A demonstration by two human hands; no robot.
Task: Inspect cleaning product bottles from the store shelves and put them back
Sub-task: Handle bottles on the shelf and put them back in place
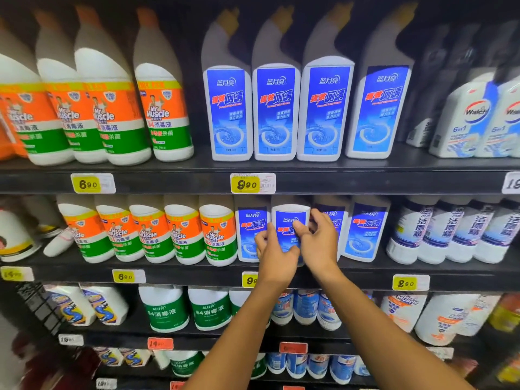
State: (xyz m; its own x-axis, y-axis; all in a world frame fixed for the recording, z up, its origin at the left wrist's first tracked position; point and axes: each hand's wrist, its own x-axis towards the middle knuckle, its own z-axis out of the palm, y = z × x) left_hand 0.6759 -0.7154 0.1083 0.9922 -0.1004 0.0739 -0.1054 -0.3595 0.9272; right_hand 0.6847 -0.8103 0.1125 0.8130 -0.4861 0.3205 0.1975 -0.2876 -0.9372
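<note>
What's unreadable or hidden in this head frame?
- Blue-label bottle, head view: lower label covered by left hand and right hand.
- Yellow price tag: digits cut by the left wrist.
- White price tag: clipped by the right frame edge.
- Small print on the labels: too blurred to read.

Head view, close, facing shelves point(281, 167).

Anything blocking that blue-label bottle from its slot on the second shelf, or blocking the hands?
Nothing visible. Both the left hand and the right hand already grip the blue-label bottle, which sits in the row on the second shelf. Neighbouring blue-label bottles stand close on either side, so the slot is tight.
</note>
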